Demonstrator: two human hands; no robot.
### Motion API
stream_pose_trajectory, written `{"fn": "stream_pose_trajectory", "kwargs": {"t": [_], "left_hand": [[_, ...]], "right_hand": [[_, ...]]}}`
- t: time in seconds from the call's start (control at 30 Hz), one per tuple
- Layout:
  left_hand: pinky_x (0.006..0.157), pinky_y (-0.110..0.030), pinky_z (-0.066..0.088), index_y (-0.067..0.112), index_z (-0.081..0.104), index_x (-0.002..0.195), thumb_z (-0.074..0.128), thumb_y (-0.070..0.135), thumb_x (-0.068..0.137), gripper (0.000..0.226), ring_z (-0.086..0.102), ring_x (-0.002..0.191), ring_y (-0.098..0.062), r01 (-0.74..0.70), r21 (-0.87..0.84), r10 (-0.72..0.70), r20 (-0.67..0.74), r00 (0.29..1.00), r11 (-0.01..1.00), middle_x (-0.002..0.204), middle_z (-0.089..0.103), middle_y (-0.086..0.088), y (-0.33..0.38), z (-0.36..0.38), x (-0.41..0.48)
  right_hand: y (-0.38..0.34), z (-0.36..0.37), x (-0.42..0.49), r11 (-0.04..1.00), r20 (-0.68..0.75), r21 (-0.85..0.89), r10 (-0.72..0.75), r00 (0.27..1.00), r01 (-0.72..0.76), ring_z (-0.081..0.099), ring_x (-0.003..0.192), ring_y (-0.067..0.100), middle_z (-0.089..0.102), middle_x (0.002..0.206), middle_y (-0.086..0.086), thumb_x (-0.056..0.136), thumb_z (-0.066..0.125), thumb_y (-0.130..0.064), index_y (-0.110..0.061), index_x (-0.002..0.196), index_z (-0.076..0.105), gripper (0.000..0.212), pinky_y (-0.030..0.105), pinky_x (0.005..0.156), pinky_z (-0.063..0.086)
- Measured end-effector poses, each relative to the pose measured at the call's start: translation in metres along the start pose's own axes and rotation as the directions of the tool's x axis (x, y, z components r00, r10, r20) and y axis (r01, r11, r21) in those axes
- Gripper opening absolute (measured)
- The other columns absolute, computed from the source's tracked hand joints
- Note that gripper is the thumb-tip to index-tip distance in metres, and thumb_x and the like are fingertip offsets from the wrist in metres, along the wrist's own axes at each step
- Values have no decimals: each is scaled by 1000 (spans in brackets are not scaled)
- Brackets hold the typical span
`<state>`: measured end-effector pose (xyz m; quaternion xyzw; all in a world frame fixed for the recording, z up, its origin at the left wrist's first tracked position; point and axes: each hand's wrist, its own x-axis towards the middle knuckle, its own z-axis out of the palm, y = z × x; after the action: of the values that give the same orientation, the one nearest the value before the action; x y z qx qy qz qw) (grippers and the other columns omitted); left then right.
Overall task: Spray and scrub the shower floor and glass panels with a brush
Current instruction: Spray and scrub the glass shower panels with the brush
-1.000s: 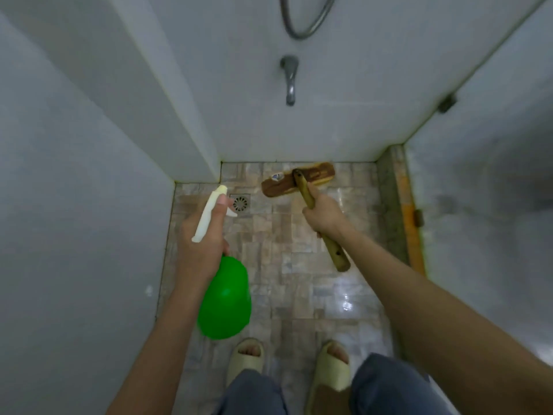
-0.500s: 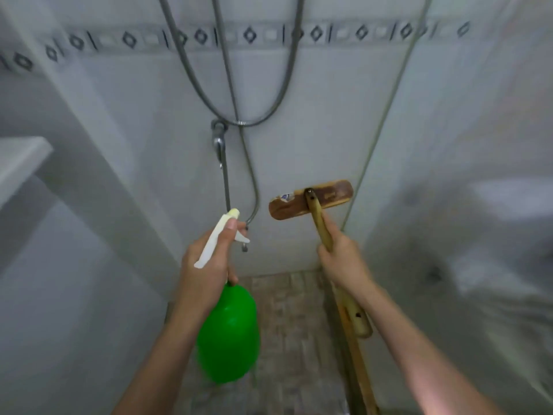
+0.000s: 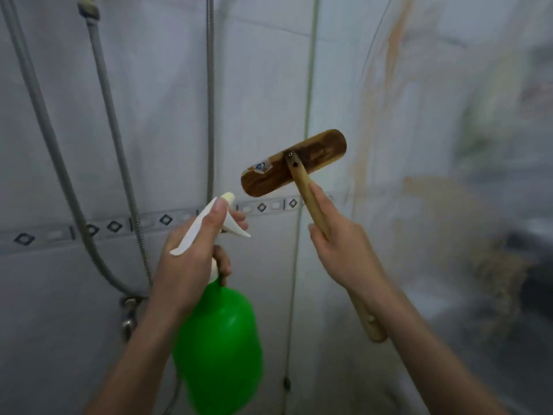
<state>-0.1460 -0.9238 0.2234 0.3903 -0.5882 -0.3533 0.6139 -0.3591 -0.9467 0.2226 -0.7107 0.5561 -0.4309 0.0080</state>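
While both tools are raised at chest height: left hand [image 3: 191,259] grips green spray bottle [image 3: 218,348], finger on trigger, aimed at far wall; right hand [image 3: 341,253] grips brush [image 3: 294,163] handle, head tilted toward stained right glass panel [image 3: 449,145].

We see a green spray bottle [image 3: 220,348] with a white trigger head [image 3: 206,226], a brown wooden brush [image 3: 294,163], and pale tiles crossed by a diamond-patterned border [image 3: 89,229].

Single head-worn wide-angle view, facing forward at the tiled wall [image 3: 254,85], glass panel [image 3: 449,115] at right. The left hand [image 3: 191,259] and right hand [image 3: 344,253] sit close to the lens, low in frame.
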Motion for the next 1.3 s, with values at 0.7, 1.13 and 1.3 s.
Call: {"fn": "stream_pose_trajectory", "kwargs": {"t": [0.7,1.13,1.3], "left_hand": [[88,-42,55,9,76,84,56,51,96,48,76,85,-27,-95,-478,335,448,829,873,79,78,-8,97,139,295],[79,-41,59,7,73,75,55,52,96,53,73,67,-29,-148,-575,458,443,771,805,68,74,-9,153,186,324],[72,-35,57,10,69,74,52,51,97,50,69,62,-24,-169,-582,430,345,835,795,69,70,-4,190,189,329]], "right_hand": [[-67,-171,140,773,-672,-585,-292,680,-247,46,45,10,48,57,1,101,43,-18,-32,154,8,66,15,44,40],[-82,-210,138,686,-715,-617,-284,639,-385,47,49,17,48,60,5,101,41,-17,-32,154,7,65,24,45,41],[-93,-218,133,669,-709,-633,-299,639,-389,47,50,17,47,61,5,101,41,-17,-33,154,6,65,30,48,46]]}}
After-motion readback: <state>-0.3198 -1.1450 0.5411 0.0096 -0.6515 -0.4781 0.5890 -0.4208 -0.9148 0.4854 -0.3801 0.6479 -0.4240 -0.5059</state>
